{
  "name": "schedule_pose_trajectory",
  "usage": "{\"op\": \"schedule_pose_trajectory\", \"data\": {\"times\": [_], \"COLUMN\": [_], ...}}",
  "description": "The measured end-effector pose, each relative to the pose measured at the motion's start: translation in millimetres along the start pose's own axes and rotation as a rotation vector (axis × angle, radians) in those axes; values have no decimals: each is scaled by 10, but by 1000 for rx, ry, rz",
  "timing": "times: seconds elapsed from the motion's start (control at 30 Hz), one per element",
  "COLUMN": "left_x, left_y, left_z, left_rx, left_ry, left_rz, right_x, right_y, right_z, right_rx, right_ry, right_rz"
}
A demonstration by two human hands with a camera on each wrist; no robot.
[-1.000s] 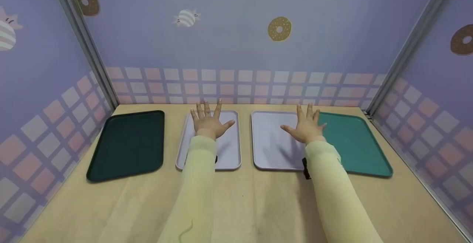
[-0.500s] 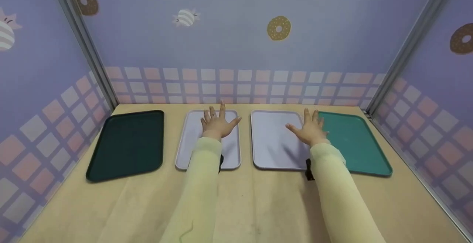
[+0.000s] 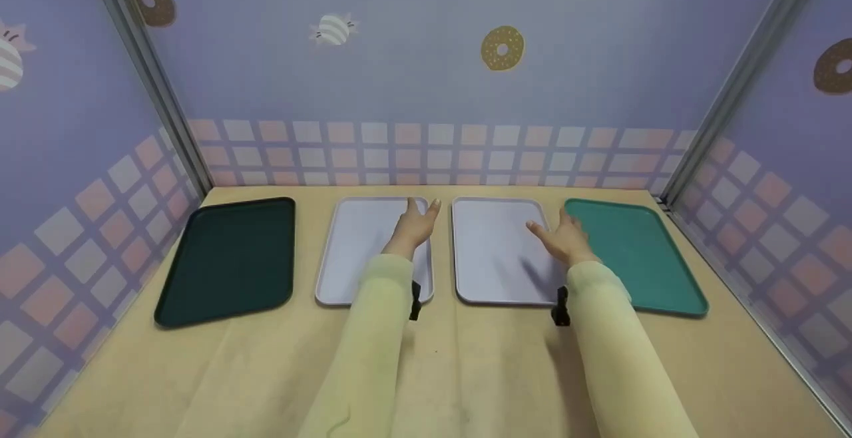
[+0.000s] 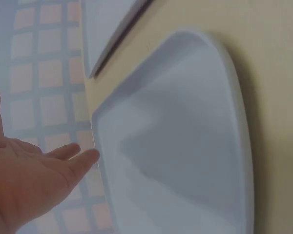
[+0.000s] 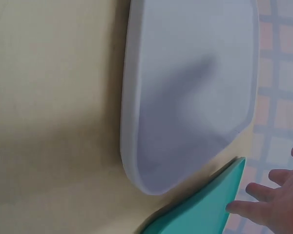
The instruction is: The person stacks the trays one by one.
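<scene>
My left hand point(image 3: 414, 228) is held over the right side of the left pale lilac tray point(image 3: 359, 238), turned with its thumb side up. In the left wrist view, the fingers of that hand point(image 4: 39, 180) are extended and hold nothing, and the hand's shadow falls on the tray. My right hand point(image 3: 566, 238) hovers between the right pale lilac tray point(image 3: 496, 245) and the teal tray point(image 3: 639, 258). Its fingers spread loosely with nothing between them, as the right wrist view shows of the same hand point(image 5: 278, 200).
A dark green tray point(image 3: 226, 261) lies at the far left of the light wooden table point(image 3: 432, 371). All the trays stand in a row near the patterned back wall point(image 3: 406, 92). Metal corner posts point(image 3: 739, 78) and side walls bound the table left and right.
Both hands were spread palm down. The left has moved right and rolled thumb side up; the right has shifted slightly right and lower while turning inward. The trays stay put.
</scene>
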State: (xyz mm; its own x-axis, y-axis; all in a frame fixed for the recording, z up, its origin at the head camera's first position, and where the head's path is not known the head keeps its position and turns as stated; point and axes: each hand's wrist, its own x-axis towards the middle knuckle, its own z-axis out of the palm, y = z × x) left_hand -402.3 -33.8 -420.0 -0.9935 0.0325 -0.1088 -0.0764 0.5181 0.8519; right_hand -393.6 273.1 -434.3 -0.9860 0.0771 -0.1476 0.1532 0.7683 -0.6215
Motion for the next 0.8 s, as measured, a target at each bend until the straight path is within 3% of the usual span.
{"op": "schedule_pose_trajectory", "data": {"times": [0.13, 0.33, 0.57, 0.63, 0.7, 0.8], "left_x": [9, 24, -94, -51, 167, 486], "left_y": [42, 65, 111, 72, -93, -322], "left_z": [93, 210, 240, 291, 427, 621], "left_rx": [-98, -241, -359, -359, -349, -243], "left_ry": [-22, -110, -215, -224, -228, -226], "left_rz": [-38, -211, -335, -343, -341, -294], "right_x": [14, 27, -28, -50, -59, -48], "right_y": [27, 73, 152, 167, 181, 195], "right_z": [-1, 9, 14, 23, 29, 34], "right_rx": [88, 205, 183, 162, 120, 65], "right_ry": [1, -23, -49, -42, -29, -12], "right_rz": [37, 121, 182, 192, 199, 206]}}
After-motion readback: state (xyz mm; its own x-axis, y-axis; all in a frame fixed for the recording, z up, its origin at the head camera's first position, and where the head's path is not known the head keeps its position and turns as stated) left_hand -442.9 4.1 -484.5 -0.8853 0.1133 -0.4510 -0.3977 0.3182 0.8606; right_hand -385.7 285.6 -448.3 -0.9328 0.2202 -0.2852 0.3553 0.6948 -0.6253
